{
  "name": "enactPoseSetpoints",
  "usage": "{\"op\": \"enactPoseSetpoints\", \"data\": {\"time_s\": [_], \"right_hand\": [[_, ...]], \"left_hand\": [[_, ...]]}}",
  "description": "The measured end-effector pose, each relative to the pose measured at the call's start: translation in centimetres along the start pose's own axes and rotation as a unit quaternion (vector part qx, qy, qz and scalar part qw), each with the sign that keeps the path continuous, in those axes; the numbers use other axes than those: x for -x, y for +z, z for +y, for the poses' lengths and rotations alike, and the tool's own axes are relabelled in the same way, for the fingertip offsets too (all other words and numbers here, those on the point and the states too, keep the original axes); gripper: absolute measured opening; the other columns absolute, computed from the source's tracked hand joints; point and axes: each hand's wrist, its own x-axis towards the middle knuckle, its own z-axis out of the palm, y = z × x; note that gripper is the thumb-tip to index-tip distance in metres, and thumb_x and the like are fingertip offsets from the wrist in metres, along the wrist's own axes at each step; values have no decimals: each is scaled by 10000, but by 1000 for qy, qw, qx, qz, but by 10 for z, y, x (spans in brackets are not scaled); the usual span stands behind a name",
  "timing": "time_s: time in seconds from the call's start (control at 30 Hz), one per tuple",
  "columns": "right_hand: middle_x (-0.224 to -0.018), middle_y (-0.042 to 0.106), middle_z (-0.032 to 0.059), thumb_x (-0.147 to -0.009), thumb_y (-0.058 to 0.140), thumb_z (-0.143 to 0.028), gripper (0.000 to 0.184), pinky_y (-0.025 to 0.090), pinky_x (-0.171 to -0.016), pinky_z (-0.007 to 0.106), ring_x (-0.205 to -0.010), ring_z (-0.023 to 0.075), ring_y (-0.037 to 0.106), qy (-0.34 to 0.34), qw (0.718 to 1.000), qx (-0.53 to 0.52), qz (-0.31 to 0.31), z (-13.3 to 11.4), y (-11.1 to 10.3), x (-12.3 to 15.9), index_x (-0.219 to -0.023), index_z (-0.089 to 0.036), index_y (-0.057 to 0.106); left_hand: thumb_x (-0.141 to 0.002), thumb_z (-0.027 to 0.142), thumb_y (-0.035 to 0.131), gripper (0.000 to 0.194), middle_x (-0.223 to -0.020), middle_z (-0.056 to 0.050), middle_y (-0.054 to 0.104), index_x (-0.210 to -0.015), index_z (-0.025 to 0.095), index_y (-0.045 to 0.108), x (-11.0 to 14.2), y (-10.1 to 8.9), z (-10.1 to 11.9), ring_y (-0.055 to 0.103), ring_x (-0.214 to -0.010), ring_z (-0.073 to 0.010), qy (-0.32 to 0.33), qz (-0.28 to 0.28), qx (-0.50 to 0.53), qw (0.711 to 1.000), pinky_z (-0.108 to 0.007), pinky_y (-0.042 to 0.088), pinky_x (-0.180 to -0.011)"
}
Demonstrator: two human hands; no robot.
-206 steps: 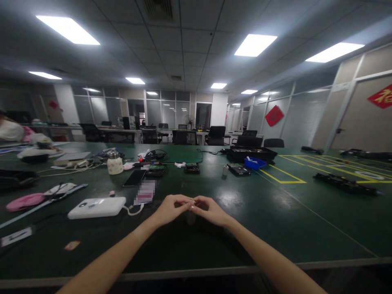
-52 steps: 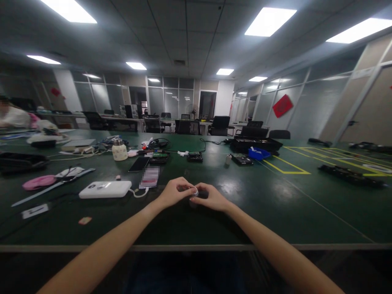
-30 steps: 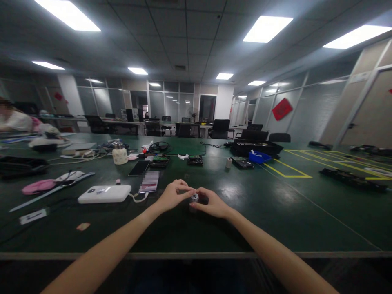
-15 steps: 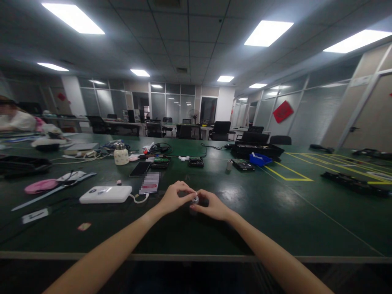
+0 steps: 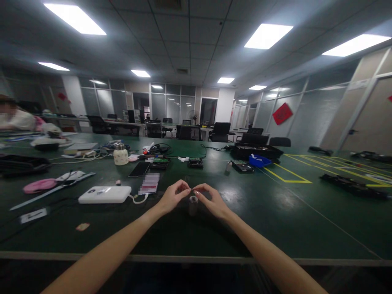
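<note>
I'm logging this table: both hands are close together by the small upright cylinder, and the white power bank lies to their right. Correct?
Not quite. The left hand and right hand are close together by the small upright cylinder, but the head view shows the white power bank to their left, not right.

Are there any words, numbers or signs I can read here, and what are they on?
No, none can be read.
Red wall sign: too blurred.
Lit phone: its screen is blurred into blocks.
White tag: a dark mark, too blurred.
Small tan card: too small to read.
</note>
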Motion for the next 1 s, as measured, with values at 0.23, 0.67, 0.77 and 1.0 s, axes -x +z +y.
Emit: {"op": "enactPoseSetpoints", "data": {"time_s": [0.23, 0.67, 0.77, 1.0], "right_hand": [[-883, 672, 47, -828, 584, -344, 159, 437, -864, 354, -889, 188, 594, -46, 998, 30, 31, 3, 0, -10, -812, -206, 662], [-1119, 602, 82, -712, 678, -450, 199, 285, -937, 560, -1155, 328, 394, 144, 959, 229, 83, 68, -28, -16, -795, -282, 747], [-1123, 611, 60, -789, 621, -399, 177, 310, -967, 487, -1124, 262, 432, 52, 975, 173, 128, 46, -18, -16, -836, -268, 730], [-1103, 620, 40, -796, 642, -340, 104, 310, -990, 460, -1130, 245, 428, -48, 991, 104, 62, 8, 1, -6, -802, -266, 715]], "left_hand": [[-840, 335, 466, 172, -648, 31, 549, -820, 182, 541, -1, 5, -9, 526, -626, -130, -29, -6, -44, 999, -236, 400, -602], [-818, 336, 497, 188, -650, 17, 596, -877, 182, 586, -1, 1, -12, 551, -612, -143, -47, -38, -103, 993, -239, 405, -577], [-813, 340, 509, 185, -639, 19, 601, -875, 184, 585, 0, 3, -14, 551, -593, -139, -40, -39, -101, 993, -236, 401, -567], [-808, 345, 522, 190, -643, 21, 602, -875, 181, 589, 0, 4, -13, 554, -593, -134, -35, -35, -95, 994, -225, 397, -555]]}}
